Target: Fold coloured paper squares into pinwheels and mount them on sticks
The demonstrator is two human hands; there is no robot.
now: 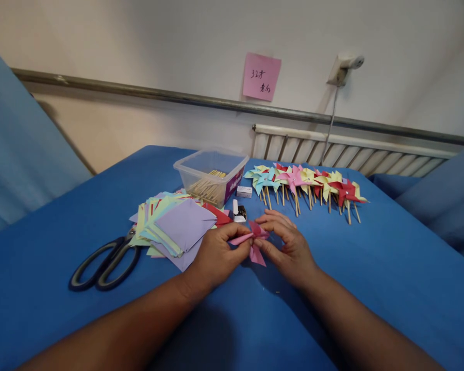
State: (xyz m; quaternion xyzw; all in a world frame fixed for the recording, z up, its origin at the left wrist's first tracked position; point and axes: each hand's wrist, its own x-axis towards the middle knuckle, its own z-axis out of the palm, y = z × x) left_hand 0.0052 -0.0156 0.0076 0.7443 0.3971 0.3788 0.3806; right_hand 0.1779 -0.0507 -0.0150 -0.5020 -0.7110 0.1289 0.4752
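Note:
Both hands meet over the blue table around a pink paper pinwheel [258,254]. My left hand [221,252] pinches its left side between thumb and fingers. On the other side, my right hand [290,247] grips near the centre, thumb below and fingers above. The fingertips hide the pinwheel's middle, so I cannot tell whether a pin is in it. Just beyond the hands stands a small open box of dark pins [240,212]. Left of my left hand lies a stack of cut paper squares [185,224], purple on top with yellow, green and red edges showing.
Black-handled scissors [110,265] lie at the left, blades under the papers. A clear plastic bin [212,164] holds wooden sticks [206,189]. A small white box [244,191] sits beside it. Finished pinwheels [296,178] on sticks lie at the back right, before a radiator [344,147].

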